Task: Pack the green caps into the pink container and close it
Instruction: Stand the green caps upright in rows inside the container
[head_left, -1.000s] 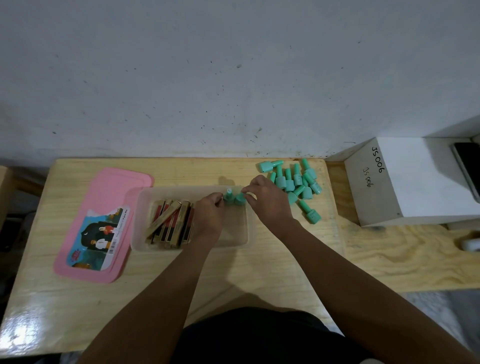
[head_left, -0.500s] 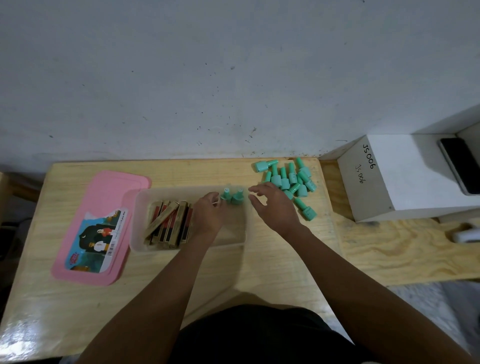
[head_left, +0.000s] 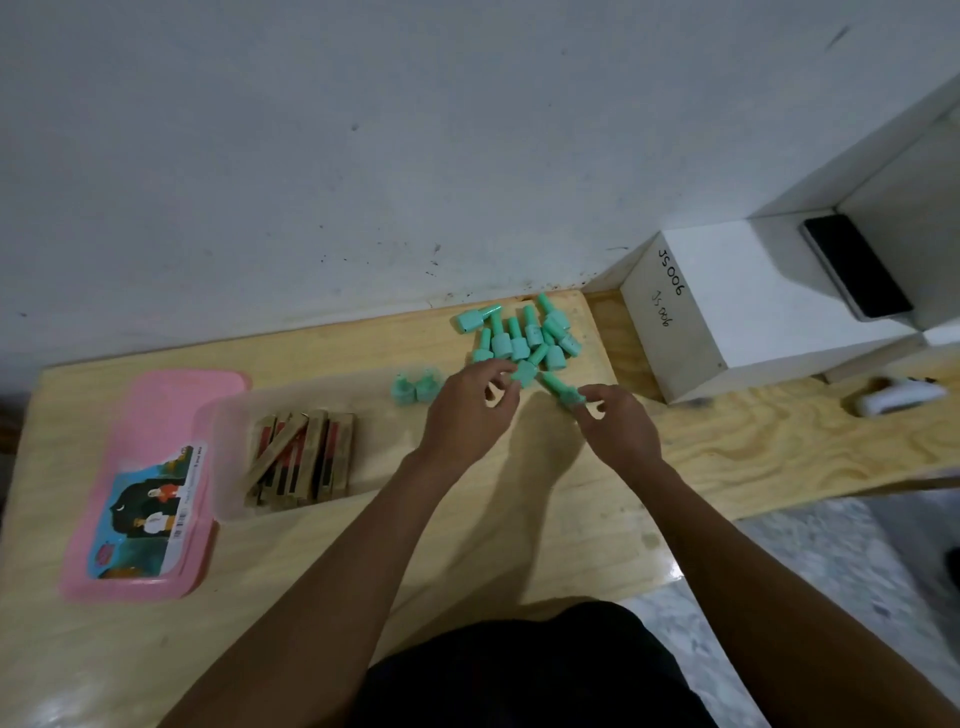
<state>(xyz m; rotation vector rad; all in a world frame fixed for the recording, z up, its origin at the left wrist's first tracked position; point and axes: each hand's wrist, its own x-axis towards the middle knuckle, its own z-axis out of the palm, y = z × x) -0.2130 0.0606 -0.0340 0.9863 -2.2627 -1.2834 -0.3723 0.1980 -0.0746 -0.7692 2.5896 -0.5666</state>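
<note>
Caps (head_left: 524, 335) lie heaped at the bench's (head_left: 363, 545) far edge; two caps (head_left: 413, 389) stand inside the container (head_left: 228, 499). My left hand (head_left: 470, 410) pinches one cap (head_left: 525, 373), my right hand (head_left: 618, 423) pinches another cap (head_left: 565, 393) beside the heap.

Place: a bare work corner for sorting and packing small goods, more workshop than home.
Bench: a plain plywood table (head_left: 363, 345) set against the wall.
Wall: white wall (head_left: 363, 156), scuffed, with dark specks low down.
Stock: a loose heap of green caps (head_left: 524, 335); a container (head_left: 228, 441) part filled with flat packets (head_left: 306, 457); its pink lid (head_left: 156, 415) alongside.
Marking: a white box (head_left: 737, 322) with "JS006" handwritten on it.
Floor: grey speckled floor (head_left: 831, 545).
</note>
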